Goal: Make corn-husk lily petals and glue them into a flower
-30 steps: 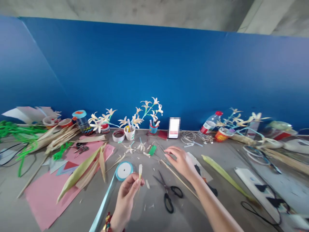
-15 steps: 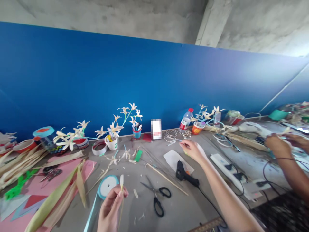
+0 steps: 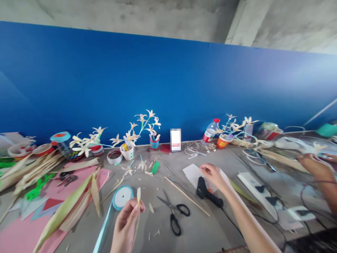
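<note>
Between the thumb and fingers of my left hand (image 3: 127, 219) is a small pale petal piece (image 3: 138, 194) on a thin stem that hangs down. My right hand (image 3: 212, 174) is over white paper (image 3: 191, 172), just above the black glue gun (image 3: 207, 194); its fingers are pinched, and whatever they hold is too small to name. Black-handled scissors (image 3: 173, 210) lie spread on the table between my hands. A roll of light blue tape (image 3: 123, 197) lies beside my left hand, its strip running toward the front edge.
Husk strips and pink paper (image 3: 19, 230) cover the left side. Cups of pale flowers, a bottle (image 3: 210, 131) and a tape ring (image 3: 115, 156) line the blue partition. A power strip (image 3: 258, 191) with cables lies right, near another person's hand (image 3: 316, 167).
My view has turned slightly left, so things appear farther right. My right hand has come down closer to the glue gun. My left hand still holds the petal piece.
</note>
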Motion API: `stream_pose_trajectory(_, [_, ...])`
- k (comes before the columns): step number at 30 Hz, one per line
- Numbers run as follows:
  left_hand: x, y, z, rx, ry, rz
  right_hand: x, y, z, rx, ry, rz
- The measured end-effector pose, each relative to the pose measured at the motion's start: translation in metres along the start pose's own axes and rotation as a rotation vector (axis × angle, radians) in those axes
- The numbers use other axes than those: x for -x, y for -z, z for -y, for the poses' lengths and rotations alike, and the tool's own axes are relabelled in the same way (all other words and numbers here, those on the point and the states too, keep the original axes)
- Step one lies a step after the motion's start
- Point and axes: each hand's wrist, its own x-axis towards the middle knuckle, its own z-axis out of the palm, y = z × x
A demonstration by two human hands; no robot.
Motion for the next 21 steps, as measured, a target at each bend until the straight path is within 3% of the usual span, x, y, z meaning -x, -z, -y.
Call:
stream_pose_trajectory(5, [0.005,0.0,-0.003,0.016,-0.019,0.028,-0.018,-0.034,0.044,-0.072,0.139,0.057])
stream_pose_trajectory(15, [0.011,0.004,-0.01,0.058,-0.066,0.012,-0.05,-0.093,0.178,-0.29,0.467,0.284])
stream_pose_trajectory(21, [0.013,0.013,-0.012,0.041,-0.079,-0.031,-0.064,-0.123,0.234,-0.387,0.568,0.362])
